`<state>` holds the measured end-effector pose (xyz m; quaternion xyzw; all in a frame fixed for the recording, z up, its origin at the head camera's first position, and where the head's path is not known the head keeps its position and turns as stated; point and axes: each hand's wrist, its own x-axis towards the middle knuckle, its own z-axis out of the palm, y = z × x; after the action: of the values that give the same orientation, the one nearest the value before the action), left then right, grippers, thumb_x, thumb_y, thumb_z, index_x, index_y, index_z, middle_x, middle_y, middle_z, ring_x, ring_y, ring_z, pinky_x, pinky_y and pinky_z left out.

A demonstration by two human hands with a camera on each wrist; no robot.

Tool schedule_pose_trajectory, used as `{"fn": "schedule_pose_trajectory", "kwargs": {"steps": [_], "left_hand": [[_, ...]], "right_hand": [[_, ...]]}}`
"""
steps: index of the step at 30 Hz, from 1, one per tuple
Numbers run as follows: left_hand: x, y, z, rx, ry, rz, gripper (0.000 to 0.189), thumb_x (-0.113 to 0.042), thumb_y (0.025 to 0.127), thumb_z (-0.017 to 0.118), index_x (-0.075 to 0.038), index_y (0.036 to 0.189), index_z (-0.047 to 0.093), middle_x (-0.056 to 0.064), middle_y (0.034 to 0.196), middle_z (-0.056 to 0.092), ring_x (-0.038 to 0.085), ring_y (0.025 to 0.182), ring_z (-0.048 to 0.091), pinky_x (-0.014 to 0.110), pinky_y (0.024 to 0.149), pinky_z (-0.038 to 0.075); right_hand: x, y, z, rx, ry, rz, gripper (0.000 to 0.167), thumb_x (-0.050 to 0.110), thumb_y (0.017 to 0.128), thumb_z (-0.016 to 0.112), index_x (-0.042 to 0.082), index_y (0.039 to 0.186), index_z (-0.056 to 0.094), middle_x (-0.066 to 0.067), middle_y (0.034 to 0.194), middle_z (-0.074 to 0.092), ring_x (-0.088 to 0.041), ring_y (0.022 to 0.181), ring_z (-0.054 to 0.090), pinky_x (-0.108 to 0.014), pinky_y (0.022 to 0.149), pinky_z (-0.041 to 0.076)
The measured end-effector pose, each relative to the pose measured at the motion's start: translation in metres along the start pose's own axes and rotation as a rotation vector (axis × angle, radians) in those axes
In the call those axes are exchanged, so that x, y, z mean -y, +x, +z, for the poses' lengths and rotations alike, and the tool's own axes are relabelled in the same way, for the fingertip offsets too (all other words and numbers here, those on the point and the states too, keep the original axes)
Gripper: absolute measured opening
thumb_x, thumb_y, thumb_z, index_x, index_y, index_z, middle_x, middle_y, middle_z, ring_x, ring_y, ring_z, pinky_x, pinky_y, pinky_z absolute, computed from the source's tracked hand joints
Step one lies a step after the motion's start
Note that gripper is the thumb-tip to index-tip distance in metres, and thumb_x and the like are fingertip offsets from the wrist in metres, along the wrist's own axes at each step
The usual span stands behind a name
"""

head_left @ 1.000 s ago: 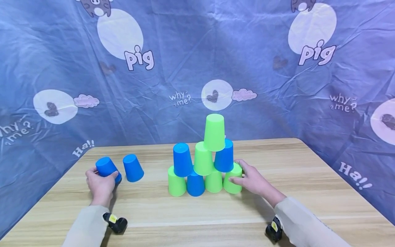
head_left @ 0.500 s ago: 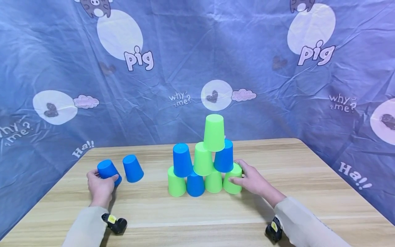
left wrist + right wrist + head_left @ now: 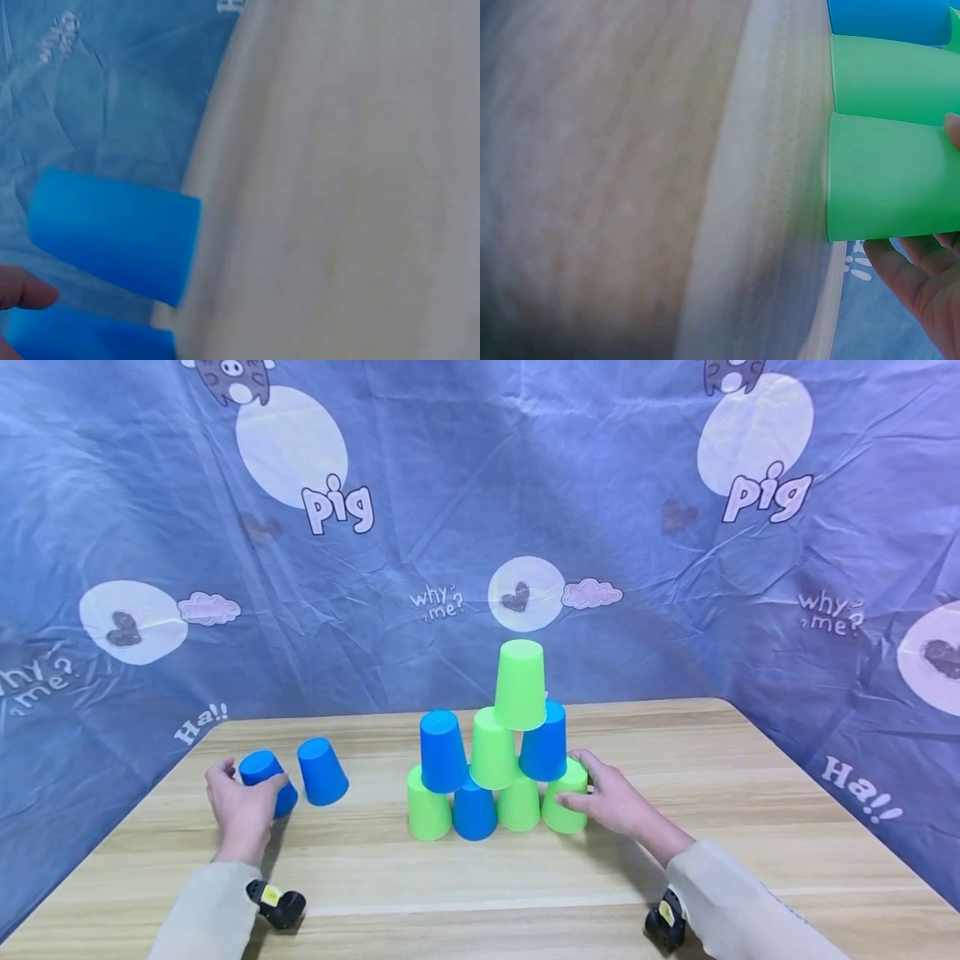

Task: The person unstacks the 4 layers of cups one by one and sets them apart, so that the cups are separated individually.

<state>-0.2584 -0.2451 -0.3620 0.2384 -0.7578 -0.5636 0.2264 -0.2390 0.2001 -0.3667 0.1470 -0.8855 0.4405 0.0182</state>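
Observation:
My left hand (image 3: 242,810) is spread loosely around an upside-down blue cup (image 3: 261,765) on the left of the table. In the left wrist view its thumb (image 3: 34,289) is raised off that cup's side. A second blue cup (image 3: 322,772) stands just to the right. At the middle rises a tiered stack of inverted green and blue cups. My right hand (image 3: 611,797) holds the green cup (image 3: 892,176) at the right end of the bottom row, with thumb and fingers on opposite sides. One green cup (image 3: 521,685) tops the stack, resting over the middle green cup (image 3: 492,752) and right blue cup (image 3: 551,747).
The wooden table (image 3: 465,902) ends at a printed blue cloth backdrop (image 3: 420,510), which also hangs along both sides. The stack's left end has a blue cup (image 3: 442,752) over a green one (image 3: 427,814). Black cameras sit at both wrists.
The left hand's blue cup has come slightly nearer and to the right, from tilted to standing. The left fingers have loosened from it. The right hand and stack have stayed still.

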Motion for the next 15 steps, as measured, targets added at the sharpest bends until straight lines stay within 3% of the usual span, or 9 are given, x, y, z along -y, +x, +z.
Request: {"fn": "schedule_pose_trajectory", "kwargs": {"steps": [3,7,15], "left_hand": [[-0.016,-0.009,0.002,-0.016,-0.015,0.073,0.078,-0.010,0.084,0.060,-0.009,0.145,0.011,0.017,0.151,0.013,0.037,0.138,0.015,0.054,0.111,0.019],[-0.041,-0.024,0.008,-0.021,-0.042,0.216,0.073,-0.009,0.085,0.059,-0.011,0.145,0.017,0.013,0.150,0.018,0.032,0.137,0.019,0.050,0.111,0.021],[-0.082,-0.057,0.019,0.119,-0.070,0.391,0.069,-0.016,0.087,0.060,-0.017,0.145,0.023,0.003,0.151,0.021,0.021,0.139,0.018,0.045,0.112,0.022]], "right_hand": [[0.001,-0.001,0.000,0.000,0.000,-0.005,0.053,0.018,0.082,0.069,0.001,0.125,0.044,-0.011,0.108,0.060,-0.027,0.102,0.057,-0.045,0.087,0.048],[0.001,-0.001,-0.001,-0.003,-0.001,-0.009,0.053,0.018,0.082,0.069,0.000,0.125,0.044,-0.011,0.107,0.060,-0.027,0.102,0.057,-0.045,0.087,0.048],[0.002,-0.001,0.000,-0.003,-0.003,-0.007,0.053,0.019,0.082,0.069,0.000,0.125,0.044,-0.011,0.107,0.060,-0.028,0.103,0.057,-0.046,0.088,0.048]]}}
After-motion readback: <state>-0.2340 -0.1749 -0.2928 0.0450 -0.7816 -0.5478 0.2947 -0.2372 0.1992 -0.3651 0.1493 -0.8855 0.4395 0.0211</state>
